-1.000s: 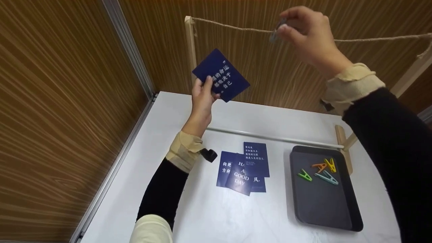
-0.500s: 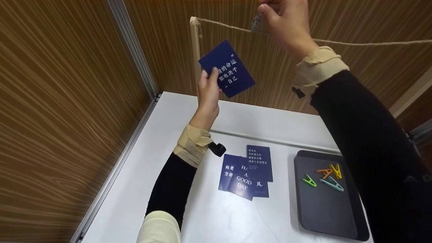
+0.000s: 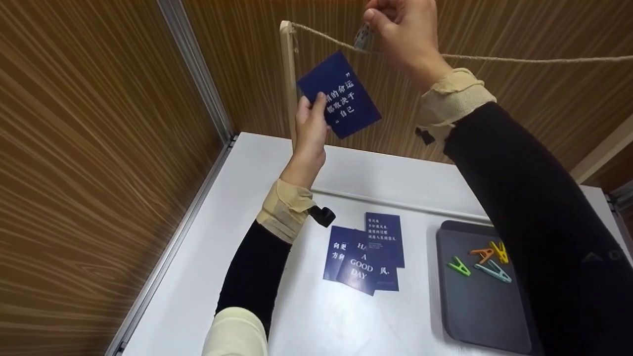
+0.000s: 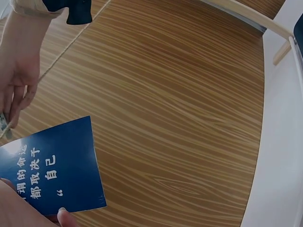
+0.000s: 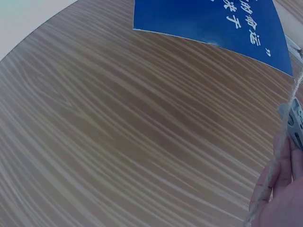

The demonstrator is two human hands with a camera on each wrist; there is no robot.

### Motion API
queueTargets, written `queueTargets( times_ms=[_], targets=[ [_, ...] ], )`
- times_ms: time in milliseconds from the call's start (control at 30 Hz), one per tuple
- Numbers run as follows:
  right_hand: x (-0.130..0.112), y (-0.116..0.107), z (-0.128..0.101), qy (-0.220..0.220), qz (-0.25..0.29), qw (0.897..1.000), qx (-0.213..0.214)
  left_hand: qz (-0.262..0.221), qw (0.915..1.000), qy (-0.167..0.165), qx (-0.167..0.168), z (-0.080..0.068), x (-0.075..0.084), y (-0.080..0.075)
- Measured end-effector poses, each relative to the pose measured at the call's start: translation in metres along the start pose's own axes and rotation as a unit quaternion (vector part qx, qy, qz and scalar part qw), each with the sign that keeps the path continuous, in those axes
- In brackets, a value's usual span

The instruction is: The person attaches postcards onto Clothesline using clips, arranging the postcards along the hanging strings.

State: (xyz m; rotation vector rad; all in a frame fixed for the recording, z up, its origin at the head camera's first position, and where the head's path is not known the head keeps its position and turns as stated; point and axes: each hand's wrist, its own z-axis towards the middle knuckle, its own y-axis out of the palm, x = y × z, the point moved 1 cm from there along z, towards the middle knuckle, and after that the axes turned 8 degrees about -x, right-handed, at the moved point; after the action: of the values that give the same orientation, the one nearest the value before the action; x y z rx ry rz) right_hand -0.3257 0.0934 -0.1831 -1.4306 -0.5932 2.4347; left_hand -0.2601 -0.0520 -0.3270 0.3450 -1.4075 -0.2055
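Observation:
My left hand (image 3: 310,123) holds a dark blue card with white characters (image 3: 339,95) up in the air, pinched at its lower left corner; the same card (image 4: 52,170) fills the lower left of the left wrist view. Just above it my right hand (image 3: 400,24) pinches a small grey clothes peg (image 3: 362,36) at a twine line (image 3: 519,59) strung from a wooden post (image 3: 288,79). The peg (image 5: 296,124) and twine (image 5: 283,142) show beside the card (image 5: 213,23) in the right wrist view.
Three more blue cards (image 3: 368,252) lie overlapped on the white table (image 3: 316,316). A dark tray (image 3: 474,316) at the right holds several coloured pegs (image 3: 482,259). Wood-grain walls (image 3: 89,148) close in the left and back.
My right hand has carried the peg leftward along the twine toward the post. My left hand has raised the card closer to the line.

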Motion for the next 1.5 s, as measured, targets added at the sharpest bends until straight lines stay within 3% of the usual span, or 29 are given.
queueTargets(
  times_ms=[167, 267, 467, 700, 900, 1000, 1500],
  targets=[
    [-0.004, -0.003, -0.002, 0.028, 0.1, 0.993, 0.047, -0.006, 0.9999, 0.009, -0.006, 0.0, 0.002, 0.001],
    [-0.006, -0.001, -0.007, 0.024, 0.118, 0.991, 0.055, -0.006, 0.9999, 0.007, -0.007, -0.001, 0.001, 0.001],
    [-0.006, 0.005, -0.011, 0.003, 0.058, 0.998, 0.028, -0.007, 1.0, 0.006, -0.001, -0.003, -0.001, 0.001],
    [-0.006, 0.009, -0.009, 0.016, 0.047, 0.999, -0.01, -0.009, 0.9999, 0.005, -0.001, -0.003, -0.001, 0.004],
    [-0.006, 0.011, -0.014, -0.001, -0.082, 0.996, -0.032, 0.001, 0.9998, 0.012, -0.013, -0.002, -0.002, 0.005],
    [-0.005, 0.012, -0.015, 0.004, -0.118, 0.992, -0.037, 0.001, 0.9997, 0.016, -0.017, -0.002, -0.004, 0.004],
    [-0.004, 0.017, -0.022, -0.003, -0.169, 0.983, -0.068, 0.002, 0.9996, 0.015, -0.024, -0.005, -0.004, 0.001]
  ],
)
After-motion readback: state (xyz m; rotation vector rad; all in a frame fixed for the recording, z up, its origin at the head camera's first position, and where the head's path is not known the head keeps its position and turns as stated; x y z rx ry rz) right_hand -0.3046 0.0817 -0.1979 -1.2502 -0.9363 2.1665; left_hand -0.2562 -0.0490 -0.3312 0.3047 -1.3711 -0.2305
